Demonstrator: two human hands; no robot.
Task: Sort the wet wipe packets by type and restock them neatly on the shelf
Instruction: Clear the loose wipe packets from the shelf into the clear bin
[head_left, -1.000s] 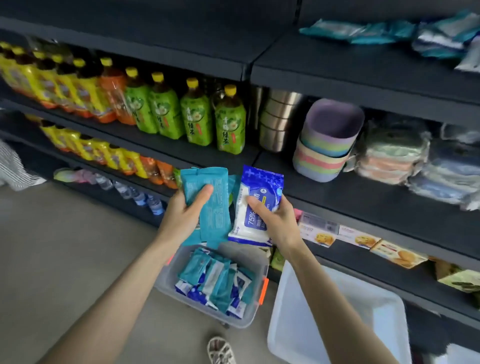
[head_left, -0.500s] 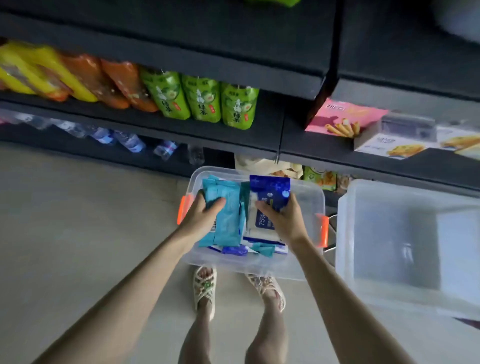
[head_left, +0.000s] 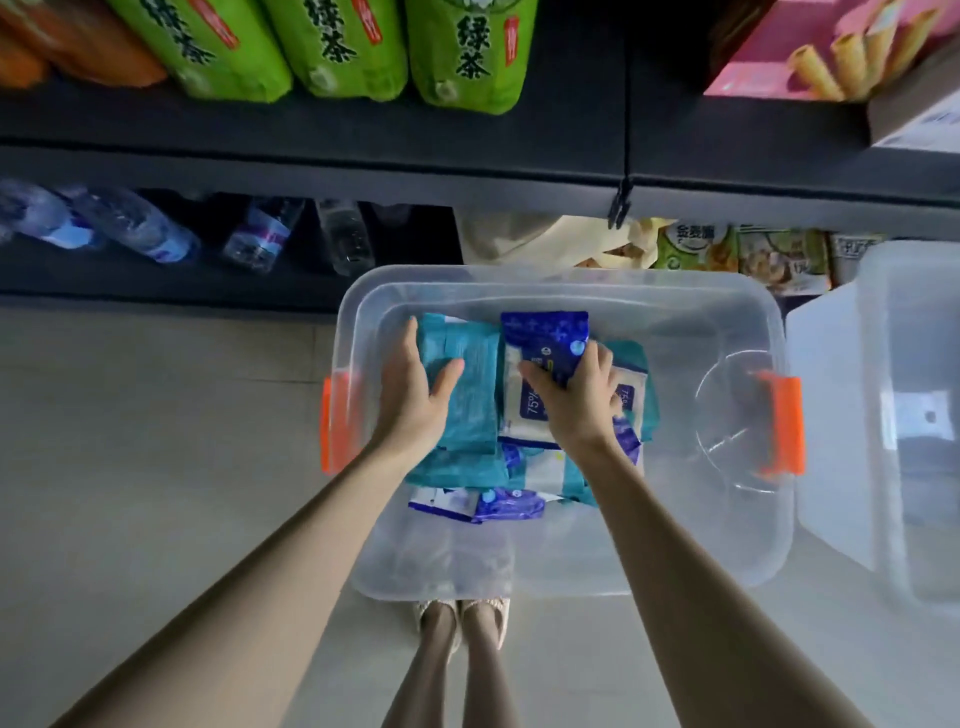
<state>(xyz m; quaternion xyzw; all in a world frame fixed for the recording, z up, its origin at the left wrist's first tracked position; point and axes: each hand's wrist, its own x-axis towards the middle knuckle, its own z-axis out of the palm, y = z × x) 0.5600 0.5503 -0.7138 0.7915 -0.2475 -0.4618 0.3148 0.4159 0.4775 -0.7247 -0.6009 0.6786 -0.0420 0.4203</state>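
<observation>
While the left hand (head_left: 415, 395) grips teal foil wipe packets (head_left: 465, 384) and the right hand (head_left: 576, 400) clutches a blue-and-white packet (head_left: 540, 364), each type should stay separate above the clear plastic bin (head_left: 675, 519).

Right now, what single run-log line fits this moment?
left hand: holds teal packets | right hand: holds blue packet | both over clear bin | shelf restock: not yet

Pale tiled floor (head_left: 156, 467), dark shelving (head_left: 311, 166), seemingly soft daylight
</observation>
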